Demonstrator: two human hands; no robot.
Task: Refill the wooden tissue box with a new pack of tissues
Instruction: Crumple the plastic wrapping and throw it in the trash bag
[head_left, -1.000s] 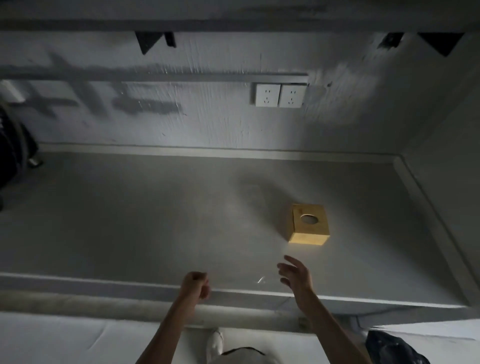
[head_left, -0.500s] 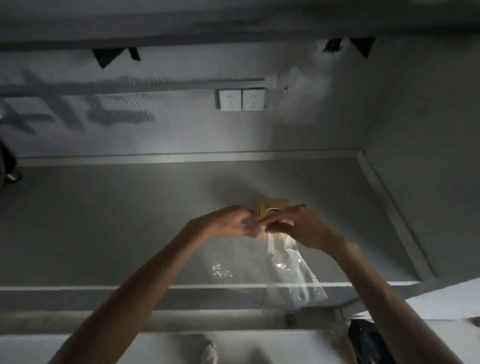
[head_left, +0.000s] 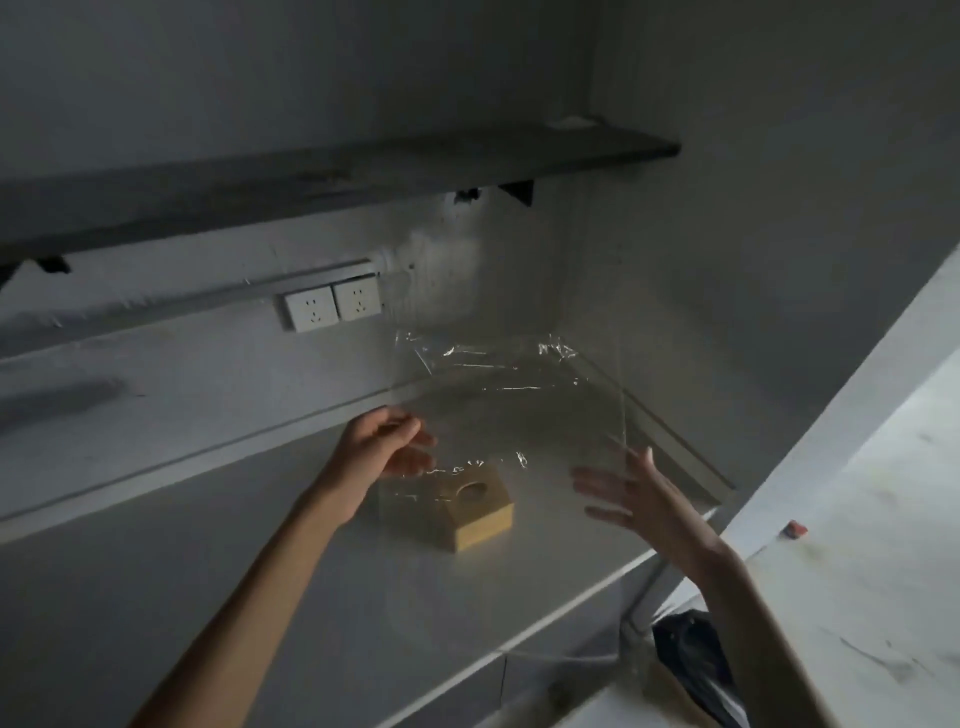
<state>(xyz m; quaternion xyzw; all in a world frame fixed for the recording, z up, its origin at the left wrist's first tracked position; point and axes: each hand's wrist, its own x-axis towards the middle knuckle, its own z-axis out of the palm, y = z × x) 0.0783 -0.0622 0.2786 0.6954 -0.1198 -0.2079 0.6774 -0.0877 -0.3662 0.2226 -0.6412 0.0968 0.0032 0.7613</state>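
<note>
Your left hand (head_left: 387, 447) and right hand (head_left: 631, 496) have let go, fingers spread. The clear bag (head_left: 498, 395) floats above them; the box (head_left: 457, 512) waits below, empty.

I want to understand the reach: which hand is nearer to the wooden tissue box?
Left. The left hand hovers just above the wooden tissue box, at its left side; the right hand is apart, further right.

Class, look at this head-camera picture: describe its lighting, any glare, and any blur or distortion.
Head view: dim overall, with the shelf shadowing the wall; glare streaks glint on the clear plastic film; right hand is blurred, its fingers smeared; wide-angle lens bends the counter edge; the wooden tissue box stays fairly sharp.
</note>
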